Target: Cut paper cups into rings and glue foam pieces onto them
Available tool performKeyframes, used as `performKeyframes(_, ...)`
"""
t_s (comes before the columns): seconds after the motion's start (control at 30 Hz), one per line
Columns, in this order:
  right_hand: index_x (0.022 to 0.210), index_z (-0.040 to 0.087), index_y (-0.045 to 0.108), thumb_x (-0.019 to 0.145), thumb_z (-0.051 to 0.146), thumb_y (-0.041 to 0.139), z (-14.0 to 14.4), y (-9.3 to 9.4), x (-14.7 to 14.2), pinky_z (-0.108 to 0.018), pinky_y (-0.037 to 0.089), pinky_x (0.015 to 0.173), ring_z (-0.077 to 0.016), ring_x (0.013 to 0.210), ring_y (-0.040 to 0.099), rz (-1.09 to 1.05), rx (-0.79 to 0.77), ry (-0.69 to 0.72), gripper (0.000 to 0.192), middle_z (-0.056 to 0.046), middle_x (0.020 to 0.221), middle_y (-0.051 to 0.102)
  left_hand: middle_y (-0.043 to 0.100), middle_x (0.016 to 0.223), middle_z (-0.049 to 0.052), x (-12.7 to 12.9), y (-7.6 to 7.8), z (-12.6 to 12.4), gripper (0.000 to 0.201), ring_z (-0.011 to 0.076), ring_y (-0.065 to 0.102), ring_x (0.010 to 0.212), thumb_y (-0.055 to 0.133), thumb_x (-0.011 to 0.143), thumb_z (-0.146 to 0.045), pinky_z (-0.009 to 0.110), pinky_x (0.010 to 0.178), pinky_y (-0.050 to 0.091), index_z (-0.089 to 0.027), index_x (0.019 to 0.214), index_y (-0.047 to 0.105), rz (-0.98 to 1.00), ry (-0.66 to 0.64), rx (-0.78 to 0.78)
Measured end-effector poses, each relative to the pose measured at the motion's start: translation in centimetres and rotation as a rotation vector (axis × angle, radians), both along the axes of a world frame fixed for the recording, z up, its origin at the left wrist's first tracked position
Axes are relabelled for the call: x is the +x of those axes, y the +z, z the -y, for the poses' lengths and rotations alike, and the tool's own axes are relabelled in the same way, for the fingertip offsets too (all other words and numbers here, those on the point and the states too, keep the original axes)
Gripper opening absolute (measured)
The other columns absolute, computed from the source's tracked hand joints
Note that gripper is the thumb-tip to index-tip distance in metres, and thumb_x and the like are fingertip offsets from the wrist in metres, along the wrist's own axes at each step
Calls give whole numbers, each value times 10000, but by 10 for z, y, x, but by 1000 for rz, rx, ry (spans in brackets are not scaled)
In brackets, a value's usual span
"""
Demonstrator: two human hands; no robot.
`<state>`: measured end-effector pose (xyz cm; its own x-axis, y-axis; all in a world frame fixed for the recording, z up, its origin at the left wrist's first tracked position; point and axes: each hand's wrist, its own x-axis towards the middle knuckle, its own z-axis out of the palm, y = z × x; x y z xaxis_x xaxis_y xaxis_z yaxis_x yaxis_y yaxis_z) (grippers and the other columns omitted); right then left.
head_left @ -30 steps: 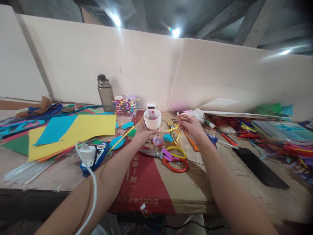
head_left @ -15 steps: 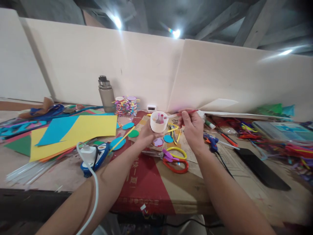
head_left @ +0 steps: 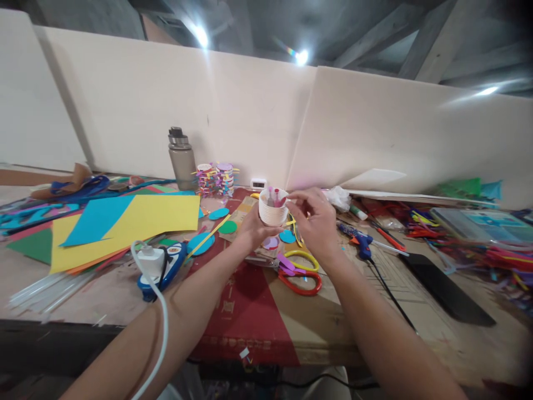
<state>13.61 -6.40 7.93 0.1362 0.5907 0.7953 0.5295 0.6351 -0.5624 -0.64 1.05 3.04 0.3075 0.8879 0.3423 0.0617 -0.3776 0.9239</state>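
My left hand (head_left: 252, 229) is closed around a white ribbed paper cup (head_left: 272, 215), tilted so that its mouth faces me. Several pink, red and pale marker-like sticks (head_left: 276, 196) stand inside; their exact kind is hard to make out. Close to the cup's right rim is my right hand (head_left: 314, 219), thumb and forefinger slightly apart, with nothing visible between them. Below the cup lies a lilac disc (head_left: 271, 243). Scissors with yellow and red handles (head_left: 300, 283) rest just in front of it.
A blue glue gun (head_left: 362, 244) and a black phone (head_left: 445, 291) lie to the right. Coloured sheets (head_left: 166, 219) and a blue power strip (head_left: 175, 264) with a white cable occupy the left. Behind stand a bottle (head_left: 182, 161) and two decorated stacks (head_left: 225, 180).
My right hand has moved left, up to the cup. The red stick it held no longer extends from its fingers; a red end shows in the cup. The left hand still holds the cup.
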Motion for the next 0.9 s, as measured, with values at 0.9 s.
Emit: performKeyframes(0.9, 790, 195, 608, 706, 344, 789, -31, -12, 47, -266, 557, 724, -96, 677, 631, -1017, -149, 290, 249, 29, 719, 643, 714, 951, 36, -1, -4, -2, 589, 260, 658, 893, 835, 471, -161, 387, 787, 518, -208, 1003, 587, 49, 58, -1)
